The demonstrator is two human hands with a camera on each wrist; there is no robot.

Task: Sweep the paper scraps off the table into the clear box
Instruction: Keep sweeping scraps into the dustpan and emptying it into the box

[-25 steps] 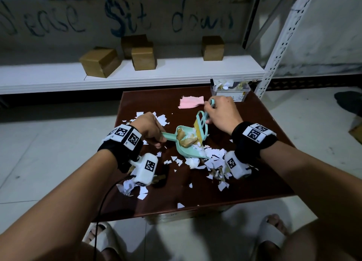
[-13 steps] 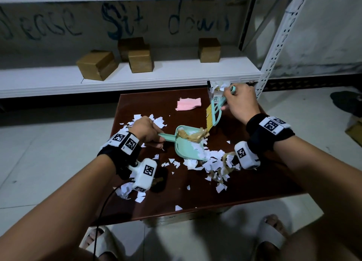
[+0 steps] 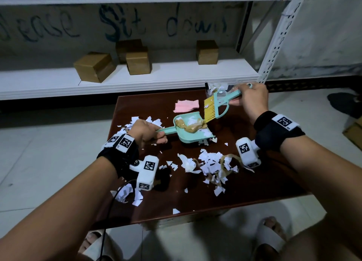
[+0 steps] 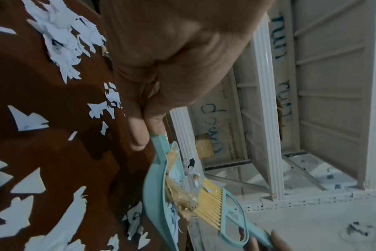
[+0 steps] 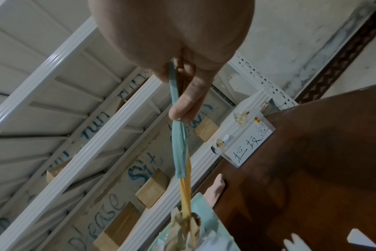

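A brown worktop is shown from above, with both forearms reaching over it. The handle of a mint-green dustpan is gripped by the left hand, its fingers curled round the handle; the pan is held near the middle of the worktop, slightly raised at its mouth. Inside the dustpan lie a crumpled wad of tan tape and a few white scraps. The handle of a small brush with yellow bristles is grasped by the right hand, the fingers closed round it; the bristle tips are seen touching the tan tape in the pan. In the left wrist view the bristles are seen against the wad at the pan's edge.

The clear box stands at the far right edge of the worktop, behind the brush and partly hidden by it; white scraps and tan bits are heaped inside. In the right wrist view the box is seen with a white handwritten label on its side.

Paper scraps remain on the worktop in a loose pile in front of the dustpan, mixed with tan strips; more lie behind the left hand and near the front left corner. A pink cloth lies just behind the dustpan. Brown cardboard boxes stand on a white shelf behind the worktop.
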